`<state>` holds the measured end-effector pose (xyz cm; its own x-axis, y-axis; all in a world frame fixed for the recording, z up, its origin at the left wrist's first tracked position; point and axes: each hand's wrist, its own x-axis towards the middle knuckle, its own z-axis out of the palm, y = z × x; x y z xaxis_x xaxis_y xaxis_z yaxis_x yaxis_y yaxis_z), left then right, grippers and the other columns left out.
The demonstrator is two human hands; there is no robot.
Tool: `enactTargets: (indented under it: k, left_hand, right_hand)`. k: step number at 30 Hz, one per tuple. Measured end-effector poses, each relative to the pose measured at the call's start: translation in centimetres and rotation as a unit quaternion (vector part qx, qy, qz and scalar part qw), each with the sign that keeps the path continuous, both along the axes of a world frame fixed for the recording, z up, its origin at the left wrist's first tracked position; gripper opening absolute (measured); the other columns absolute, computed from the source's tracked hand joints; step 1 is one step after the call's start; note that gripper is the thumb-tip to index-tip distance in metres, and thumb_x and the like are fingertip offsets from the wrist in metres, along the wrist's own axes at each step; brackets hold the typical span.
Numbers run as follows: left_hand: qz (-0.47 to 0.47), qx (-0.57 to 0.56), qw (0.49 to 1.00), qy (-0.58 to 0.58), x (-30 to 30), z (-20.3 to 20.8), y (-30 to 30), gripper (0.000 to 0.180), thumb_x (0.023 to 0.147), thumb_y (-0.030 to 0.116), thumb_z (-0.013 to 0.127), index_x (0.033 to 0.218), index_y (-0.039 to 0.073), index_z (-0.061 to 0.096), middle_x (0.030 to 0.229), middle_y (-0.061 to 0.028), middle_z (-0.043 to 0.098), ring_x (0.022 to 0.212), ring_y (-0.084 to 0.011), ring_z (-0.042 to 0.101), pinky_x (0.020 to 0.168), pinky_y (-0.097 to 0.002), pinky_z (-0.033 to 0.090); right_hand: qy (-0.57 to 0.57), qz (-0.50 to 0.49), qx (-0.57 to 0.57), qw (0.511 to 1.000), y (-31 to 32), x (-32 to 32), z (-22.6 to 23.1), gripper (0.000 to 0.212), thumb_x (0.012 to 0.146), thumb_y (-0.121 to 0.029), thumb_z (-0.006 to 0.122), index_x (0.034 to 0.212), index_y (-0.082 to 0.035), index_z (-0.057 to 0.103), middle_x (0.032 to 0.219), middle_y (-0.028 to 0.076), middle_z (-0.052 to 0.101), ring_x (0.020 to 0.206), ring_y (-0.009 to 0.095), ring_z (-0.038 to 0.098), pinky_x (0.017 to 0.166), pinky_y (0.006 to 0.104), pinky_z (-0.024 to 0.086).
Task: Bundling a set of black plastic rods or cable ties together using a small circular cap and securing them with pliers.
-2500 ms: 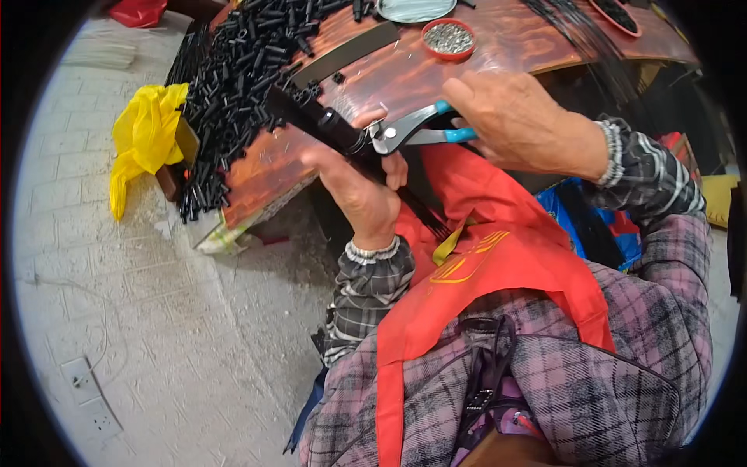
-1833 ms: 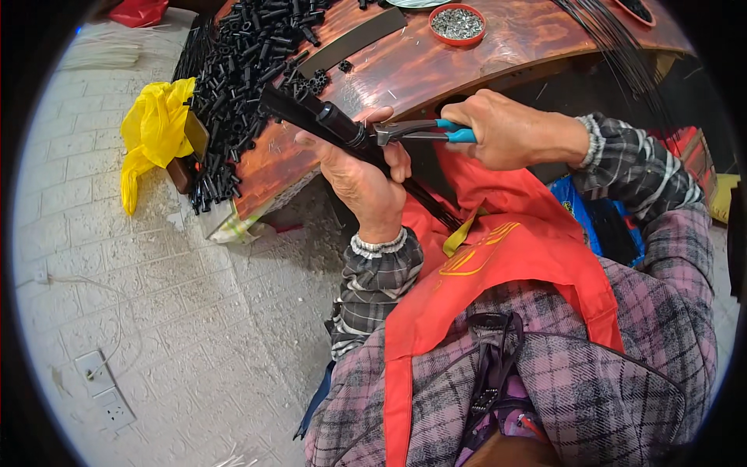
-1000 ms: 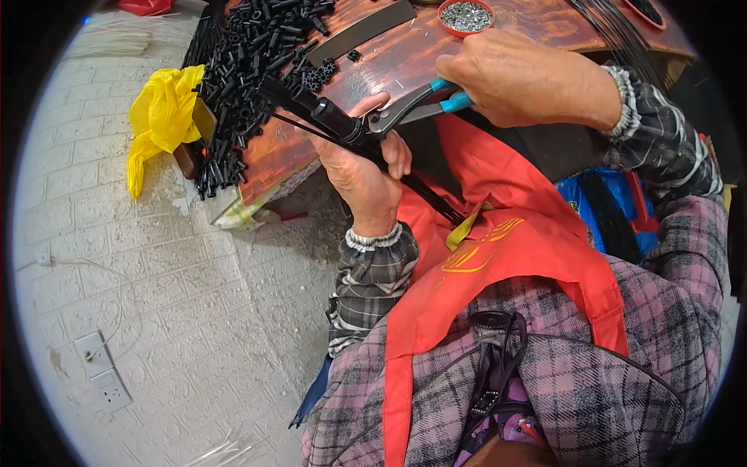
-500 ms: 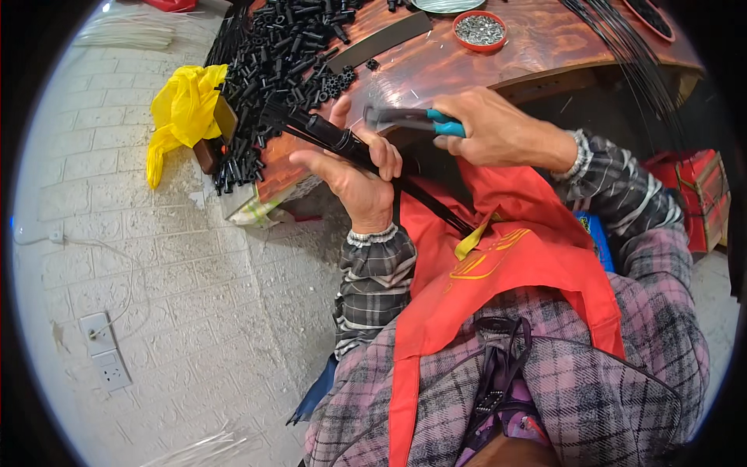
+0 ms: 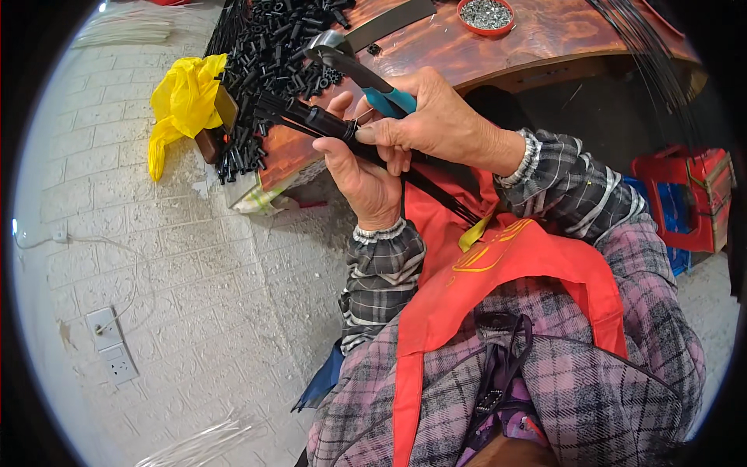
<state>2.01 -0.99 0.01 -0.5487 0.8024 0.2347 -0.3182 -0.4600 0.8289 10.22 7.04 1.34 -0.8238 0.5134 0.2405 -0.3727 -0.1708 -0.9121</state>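
My left hand (image 5: 367, 191) is closed around a bundle of thin black rods (image 5: 436, 193), which slants from the lap up toward the table. Near the bundle's upper end is a black tubular fitting (image 5: 323, 121). In my right hand (image 5: 447, 128) are pincers (image 5: 352, 68) with a grey metal head and teal handles, tilted up and left above the bundle. The right thumb and fingertips press at the fitting's lower end, beside the left fingers. What looks like a thin wire shows there, too small to make out fully.
A heap of black plastic fittings (image 5: 268, 58) covers the table's left part, near a flat metal strip (image 5: 393, 23). A red bowl (image 5: 486, 31) holds small metal bits. Black rods (image 5: 638, 47) overhang the right edge. A yellow bag (image 5: 187, 97) hangs at the left corner; a red stool (image 5: 677, 194) stands right.
My right hand has moved left and down onto the bundle, its fingers now touching the fitting. The pincers have swung to point up and left. The left hand still holds the bundle.
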Motion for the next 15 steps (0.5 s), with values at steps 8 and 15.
enactTargets:
  k: [8, 15]
  left_hand:
    - [0.018, 0.001, 1.0, -0.014, -0.3, -0.5, -0.1, 0.066, 0.078, 0.058, 0.044, 0.111, 0.002, 0.038, 0.072, -0.0085, 0.052, 0.04, -0.0099, 0.039, 0.034, -0.0215, 0.031]
    - [0.041, 0.017, 0.998, -0.052, -1.6, -0.7, -1.0, 0.059, 0.08, 0.052, 0.047, 0.103, -0.002, 0.046, 0.064, -0.0054, 0.049, 0.04, -0.0102, 0.04, 0.036, -0.0214, 0.031]
  right_hand:
    - [-0.013, -0.019, -0.001, 1.0, -0.4, -0.6, -0.5, 0.011, 0.075, -0.005, 0.059, 0.083, 0.003, 0.057, 0.055, 0.005, 0.054, 0.045, 0.009, 0.052, 0.04, 0.0196, 0.044]
    - [-0.019, -0.027, 0.125, 0.992, -0.5, -1.0, 0.3, 0.018, 0.076, -0.007, 0.057, 0.091, 0.003, 0.058, 0.059, 0.003, 0.055, 0.051, 0.008, 0.052, 0.047, 0.0203, 0.043]
